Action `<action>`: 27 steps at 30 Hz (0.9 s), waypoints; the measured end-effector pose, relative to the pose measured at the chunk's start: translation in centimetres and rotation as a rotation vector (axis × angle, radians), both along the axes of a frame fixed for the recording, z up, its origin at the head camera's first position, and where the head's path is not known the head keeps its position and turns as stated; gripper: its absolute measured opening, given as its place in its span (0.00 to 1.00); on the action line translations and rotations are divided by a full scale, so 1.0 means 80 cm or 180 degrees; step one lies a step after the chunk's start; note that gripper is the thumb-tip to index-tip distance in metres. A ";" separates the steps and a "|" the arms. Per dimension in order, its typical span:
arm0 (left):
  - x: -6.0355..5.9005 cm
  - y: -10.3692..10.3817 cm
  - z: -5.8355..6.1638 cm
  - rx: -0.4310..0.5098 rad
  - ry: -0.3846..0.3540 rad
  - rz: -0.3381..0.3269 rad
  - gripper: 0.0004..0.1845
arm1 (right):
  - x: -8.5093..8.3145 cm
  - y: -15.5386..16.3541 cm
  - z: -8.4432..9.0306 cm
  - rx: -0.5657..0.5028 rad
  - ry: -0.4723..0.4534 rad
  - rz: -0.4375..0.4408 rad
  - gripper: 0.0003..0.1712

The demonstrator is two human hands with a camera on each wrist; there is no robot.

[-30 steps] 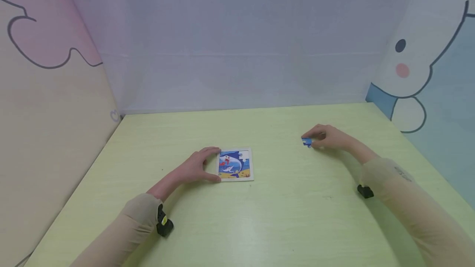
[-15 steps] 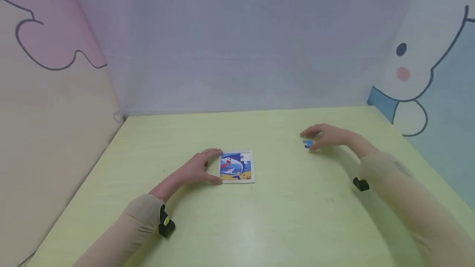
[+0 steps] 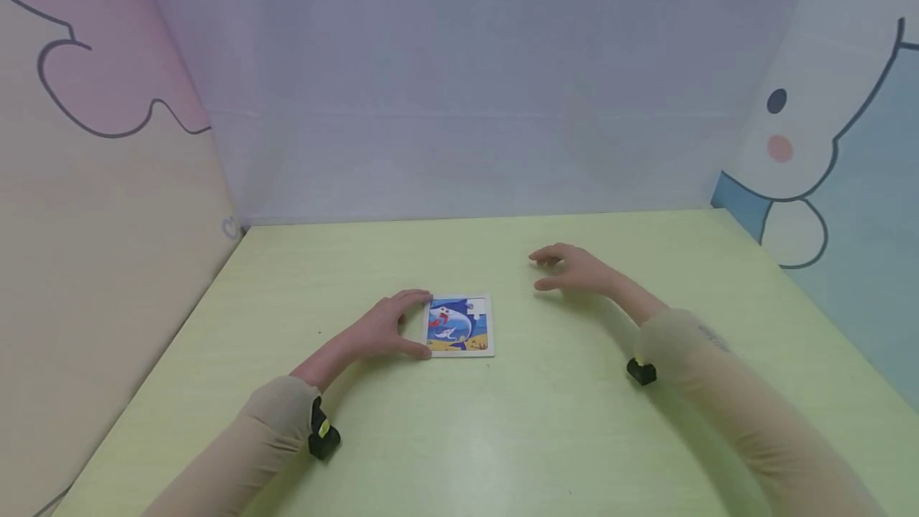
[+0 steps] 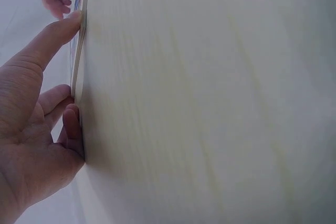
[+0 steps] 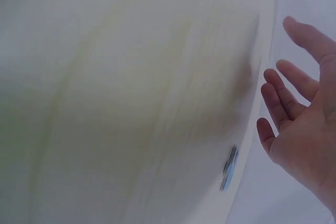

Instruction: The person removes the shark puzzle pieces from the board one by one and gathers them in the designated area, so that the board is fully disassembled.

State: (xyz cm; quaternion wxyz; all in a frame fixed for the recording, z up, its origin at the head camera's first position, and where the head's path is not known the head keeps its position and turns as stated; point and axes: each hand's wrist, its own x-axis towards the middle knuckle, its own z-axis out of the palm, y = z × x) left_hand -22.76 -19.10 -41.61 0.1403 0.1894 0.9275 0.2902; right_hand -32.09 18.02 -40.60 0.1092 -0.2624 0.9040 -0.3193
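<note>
A small framed jigsaw puzzle (image 3: pixel 457 327) lies flat on the table in the head view, with a blue sea-animal picture and a bare white spot at its upper right corner. My left hand (image 3: pixel 384 329) holds the puzzle's left side, thumb at the near corner and fingers at the far one. The left wrist view shows that thumb (image 4: pixel 55 35) against the board's edge. To the right of the puzzle, my right hand (image 3: pixel 574 270) hovers with fingers apart and nothing in it. A loose blue jigsaw piece (image 5: pixel 229 169) lies on the table below it in the right wrist view; the arm hides it from the head view.
The pale yellow-green table (image 3: pixel 459 429) stretches around both hands. A plain light cloth wall (image 3: pixel 459 86) stands behind it, with cartoon-printed walls on the left (image 3: pixel 108 182) and right (image 3: pixel 861 182).
My right hand has let go of the blue jigsaw piece and moved left, away from it. My left hand stays at the puzzle; the head view has shifted slightly.
</note>
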 end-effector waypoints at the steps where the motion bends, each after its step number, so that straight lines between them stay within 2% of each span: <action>1: 0.000 0.000 0.000 0.0001 0.0010 0.0000 0.51 | 0.002 -0.010 0.000 -0.0015 0.0022 -0.0011 0.34; 7: -0.001 0.001 0.001 -0.0011 0.0032 -0.0023 0.51 | 0.026 -0.070 0.001 -0.0073 0.0075 0.0023 0.34; 13: -0.002 0.002 0.003 -0.0005 0.0088 -0.0075 0.51 | 0.051 -0.113 0.001 -0.0085 0.0056 0.0016 0.31; 27: 0.001 0.001 0.006 0.0022 0.0105 -0.0120 0.50 | 0.082 -0.153 -0.002 0.0139 0.0188 -0.0184 0.25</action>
